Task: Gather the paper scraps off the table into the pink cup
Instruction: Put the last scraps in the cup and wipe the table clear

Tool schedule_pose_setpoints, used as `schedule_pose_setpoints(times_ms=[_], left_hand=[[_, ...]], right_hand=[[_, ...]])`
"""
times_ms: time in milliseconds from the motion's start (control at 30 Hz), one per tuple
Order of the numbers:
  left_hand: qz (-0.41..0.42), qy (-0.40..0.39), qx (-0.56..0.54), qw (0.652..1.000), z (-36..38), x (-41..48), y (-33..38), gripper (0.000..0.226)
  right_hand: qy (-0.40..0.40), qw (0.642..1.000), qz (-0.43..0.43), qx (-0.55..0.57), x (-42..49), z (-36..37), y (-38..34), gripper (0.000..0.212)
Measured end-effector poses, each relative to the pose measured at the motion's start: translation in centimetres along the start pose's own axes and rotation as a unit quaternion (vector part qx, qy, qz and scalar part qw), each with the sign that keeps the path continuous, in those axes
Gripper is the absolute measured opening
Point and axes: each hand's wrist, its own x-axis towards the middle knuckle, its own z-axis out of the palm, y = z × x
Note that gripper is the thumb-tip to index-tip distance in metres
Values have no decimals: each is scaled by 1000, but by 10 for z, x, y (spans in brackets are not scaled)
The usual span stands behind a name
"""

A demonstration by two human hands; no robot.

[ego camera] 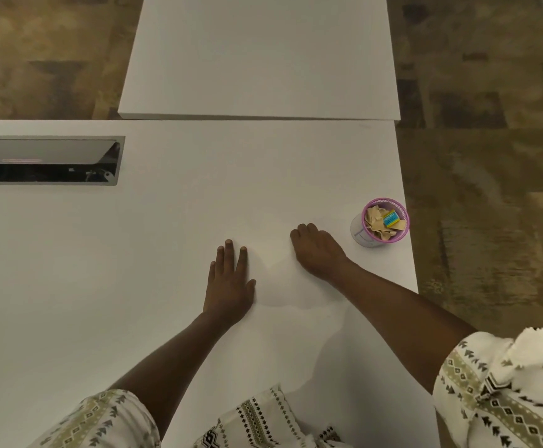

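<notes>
The pink mesh cup (365,236) stands upright near the table's right edge. Tan paper scraps (376,223) and a small blue and yellow piece (390,218) fill it. My left hand (229,282) lies flat on the white table (102,270), fingers stretched and slightly apart, holding nothing. My right hand (317,248) rests palm down to the left of the cup, a short gap from it, fingers curled under at the tips; whether anything lies under it is hidden. No loose scraps show on the table surface.
A rectangular cable hatch (47,160) with a dark opening is set into the table at the far left. A second white tabletop (260,56) adjoins at the back. The table's right edge drops to a brown patterned floor (490,156) just past the cup.
</notes>
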Motion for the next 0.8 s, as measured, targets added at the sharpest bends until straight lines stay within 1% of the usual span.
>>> schedule_pose_setpoints(times_ms=[33, 100, 167, 200, 233, 300, 367, 400, 433, 467, 533, 700, 800], left_hand=[[-1, -1, 0, 1000, 0, 0, 0, 76], [-2, -5, 3, 1000, -1, 1, -1, 76], [-1, -10, 8, 1000, -2, 1, -1, 76], [-1, -11, 8, 1000, -2, 1, -1, 77], [-1, -12, 8, 1000, -2, 1, -1, 77], [-1, -13, 10, 1000, -3, 0, -1, 77], [-2, -12, 11, 1000, -3, 0, 0, 77], [-2, -12, 9, 1000, -4, 0, 1, 77], [-3, -13, 8, 1000, -4, 0, 2, 77], [-4, -13, 8, 1000, -5, 0, 3, 77], [-3, -14, 10, 1000, -5, 0, 3, 77], [1, -17, 18, 1000, -5, -1, 2, 77], [2, -17, 17, 1000, -5, -3, 1, 77]], right_hand=[[-9, 1000, 14, 14, 2, -2, 0, 16], [1, 998, 50, 49, 1, -3, 1, 13], [-26, 979, 113, 169, 1, 3, 3, 11], [-50, 955, 155, 248, 1, 5, 6, 13], [-53, 925, 195, 321, -1, 7, 8, 13], [-24, 860, 264, 437, -11, 9, 15, 8], [1, 796, 297, 527, -24, 9, 22, 5], [7, 774, 305, 555, -30, 10, 25, 5], [8, 761, 313, 569, -35, 10, 27, 7], [9, 756, 320, 571, -39, 11, 28, 8], [11, 768, 319, 555, -42, 12, 27, 10], [-13, 852, 259, 455, -33, 14, 13, 12], [-4, 893, 224, 391, -25, 15, 6, 16]])
